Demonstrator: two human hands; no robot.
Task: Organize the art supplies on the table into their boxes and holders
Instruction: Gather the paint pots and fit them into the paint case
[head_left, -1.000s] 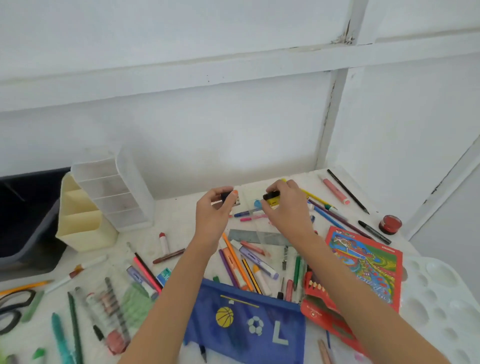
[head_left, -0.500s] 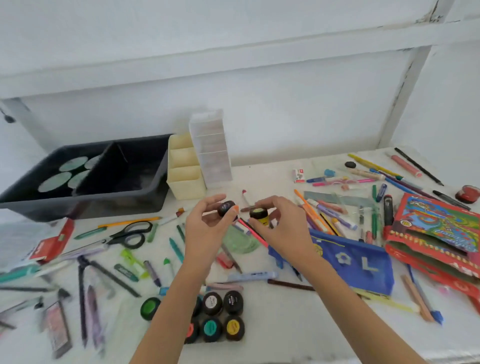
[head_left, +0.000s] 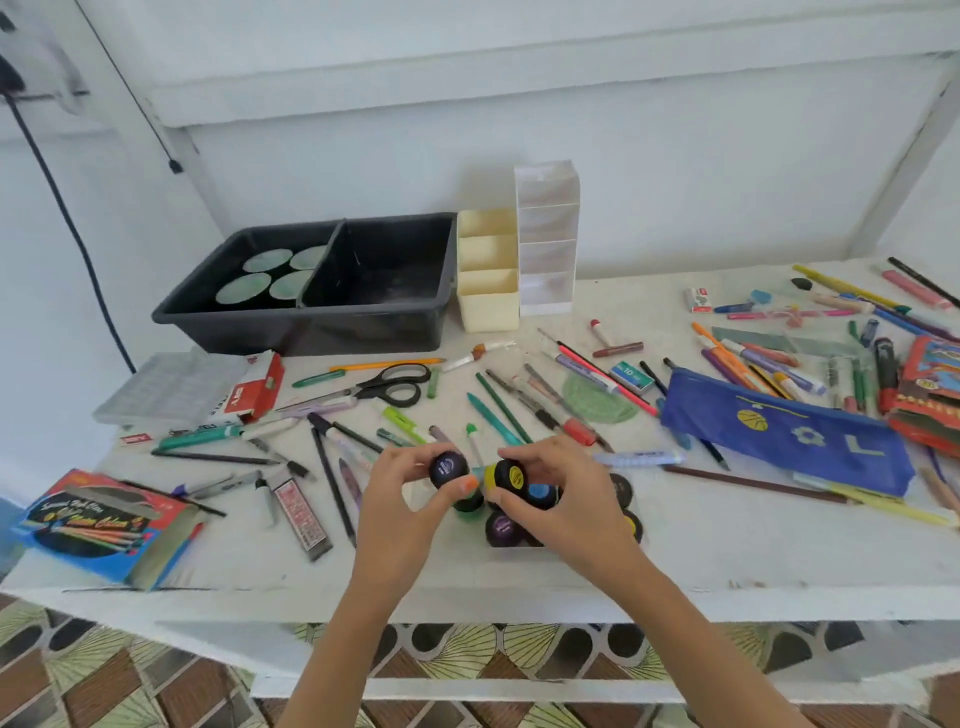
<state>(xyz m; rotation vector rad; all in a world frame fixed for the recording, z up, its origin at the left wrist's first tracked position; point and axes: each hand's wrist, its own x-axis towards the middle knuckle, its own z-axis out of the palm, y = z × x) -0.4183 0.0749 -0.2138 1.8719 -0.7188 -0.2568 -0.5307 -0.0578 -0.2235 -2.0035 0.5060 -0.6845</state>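
Left hand (head_left: 410, 499) pinches purple-capped paint pot (head_left: 448, 467), right hand (head_left: 561, 499) pinches yellow-capped paint pot (head_left: 509, 475). Head view: both pots held just above pot cluster (head_left: 503, 529) near table (head_left: 727, 545) front edge, likely to join set. Half second earlier, same grips, hands farther back over pens, short of cluster.

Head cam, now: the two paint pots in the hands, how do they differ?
Label: the purple pot in the left hand has a dark purple lid label; the yellow pot in the right hand has a yellow one. Body: the yellow pot shows a yellow side; the purple pot's is hidden by the hand. Shared: round black lids facing the camera, held side by side over the other pots on the table.
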